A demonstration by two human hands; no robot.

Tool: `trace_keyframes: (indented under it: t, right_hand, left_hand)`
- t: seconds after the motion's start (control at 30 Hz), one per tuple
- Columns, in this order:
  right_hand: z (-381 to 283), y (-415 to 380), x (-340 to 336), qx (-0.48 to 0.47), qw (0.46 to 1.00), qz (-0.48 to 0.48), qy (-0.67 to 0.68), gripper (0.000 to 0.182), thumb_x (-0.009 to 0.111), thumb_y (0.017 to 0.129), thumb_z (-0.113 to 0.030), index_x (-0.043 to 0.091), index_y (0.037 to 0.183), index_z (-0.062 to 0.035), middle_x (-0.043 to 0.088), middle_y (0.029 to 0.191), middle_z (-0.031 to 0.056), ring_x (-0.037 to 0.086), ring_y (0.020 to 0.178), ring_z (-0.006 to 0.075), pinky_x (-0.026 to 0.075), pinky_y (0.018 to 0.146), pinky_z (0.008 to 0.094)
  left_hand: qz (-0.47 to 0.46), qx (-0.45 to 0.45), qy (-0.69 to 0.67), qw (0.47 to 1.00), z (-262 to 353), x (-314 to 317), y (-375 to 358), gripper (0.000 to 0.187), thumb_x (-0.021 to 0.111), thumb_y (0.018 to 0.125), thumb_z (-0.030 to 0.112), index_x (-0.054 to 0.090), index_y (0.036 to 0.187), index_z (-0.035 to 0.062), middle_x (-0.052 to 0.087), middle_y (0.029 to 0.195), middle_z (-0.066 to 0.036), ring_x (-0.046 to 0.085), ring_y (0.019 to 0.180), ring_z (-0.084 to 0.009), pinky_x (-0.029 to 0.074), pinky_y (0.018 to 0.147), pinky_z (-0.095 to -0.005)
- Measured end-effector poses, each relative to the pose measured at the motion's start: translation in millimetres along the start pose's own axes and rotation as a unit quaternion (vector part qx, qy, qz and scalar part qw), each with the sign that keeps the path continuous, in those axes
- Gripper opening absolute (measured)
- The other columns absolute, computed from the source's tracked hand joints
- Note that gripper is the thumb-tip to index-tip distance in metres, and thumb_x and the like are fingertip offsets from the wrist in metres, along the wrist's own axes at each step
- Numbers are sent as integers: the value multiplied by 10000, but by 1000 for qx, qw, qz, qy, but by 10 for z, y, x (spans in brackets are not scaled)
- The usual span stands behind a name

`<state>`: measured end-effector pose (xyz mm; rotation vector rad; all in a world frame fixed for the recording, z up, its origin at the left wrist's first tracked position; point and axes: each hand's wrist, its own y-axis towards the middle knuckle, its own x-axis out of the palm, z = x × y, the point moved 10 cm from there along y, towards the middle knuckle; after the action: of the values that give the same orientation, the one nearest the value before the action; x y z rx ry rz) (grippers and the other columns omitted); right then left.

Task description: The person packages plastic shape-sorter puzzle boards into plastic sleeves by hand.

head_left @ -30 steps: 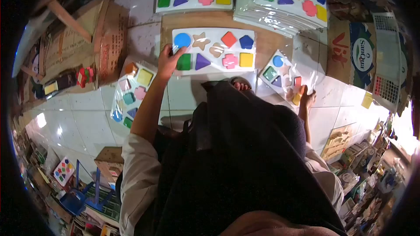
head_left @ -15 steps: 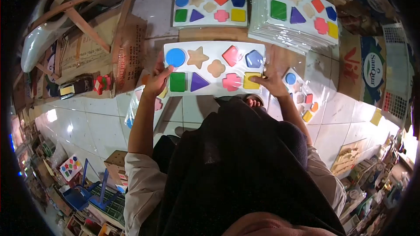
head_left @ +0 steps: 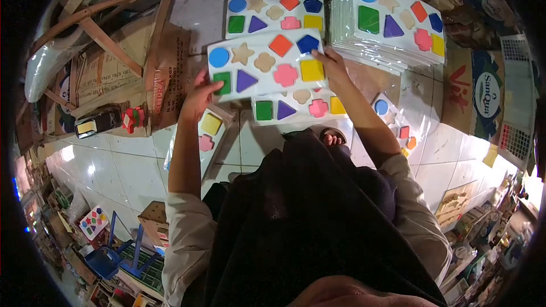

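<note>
My left hand (head_left: 199,94) grips the left end of a white shape puzzle board (head_left: 265,63), its thumb over the green square. My right hand (head_left: 334,68) holds the right end near the blue pentagon and yellow square. The board is raised and slightly tilted, with coloured and bare wooden shapes on it. Partly hidden below it lies another puzzle board (head_left: 301,117). Beyond the held one, a further puzzle board (head_left: 274,18) lies flat. To the right stands a tall stack of plastic-wrapped puzzle boards (head_left: 392,20).
Wrapped puzzles lie on the tiled floor (head_left: 131,165): one packet (head_left: 205,142) by my left forearm, another packet (head_left: 396,122) beyond my right forearm. A wooden frame (head_left: 108,40) leans by cardboard at left. A printed carton (head_left: 469,91) stands at right.
The puzzle board in my hands has moved away from my body and to the left, and has tilted. Another board now shows beneath it. Both hands moved with it.
</note>
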<state>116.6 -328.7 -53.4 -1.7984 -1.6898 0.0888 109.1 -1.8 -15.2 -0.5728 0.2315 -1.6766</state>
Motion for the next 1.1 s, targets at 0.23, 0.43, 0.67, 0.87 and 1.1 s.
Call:
trace_keyframes:
  t: [0.23,0.43,0.67,0.87,1.1]
  right_hand:
    - [-816,549,314,-294,851,135,-414,946,733,627,-379,219,1307,32,306,1294,282,323,1208,354,274,990,362]
    - [-791,605,482,-193,638,92,-740,1017,765,564,-310,177,1354,-55,99,1374,286,163,1264,428,215,1032,402]
    - [-684,638,512,-283,537,133,-784,587,503,722,-14,324,1280,-42,284,1314,237,315,1208,369,333,960,422]
    - [-730,-598,497,-283,689,23,-667,588,582,710,-63,352,1251,-43,409,1189,230,394,1107,376,356,915,418]
    - [144,-1081,-1117,-129,791,184,-569,472,611,727,-186,461,1144,-24,519,983,191,519,887,326,426,771,407]
  left_hand:
    - [21,175,171,969,710,98,1270,464,640,725,35,488,1163,24,584,1038,-63,529,930,-141,398,823,-250]
    - [20,320,492,810,888,504,1512,747,750,628,139,364,1257,24,547,1106,-126,539,981,-243,392,886,-307]
    - [-1,190,582,790,302,172,1754,855,779,539,155,337,1264,49,539,1074,-197,561,932,-349,470,787,-365]
    - [134,239,597,754,651,790,588,907,728,647,291,190,1311,-14,420,1191,-273,432,1100,-390,357,926,-405]
    - [39,148,400,904,-874,753,-319,602,629,767,243,337,1209,-41,447,1128,-255,436,1046,-369,372,852,-391]
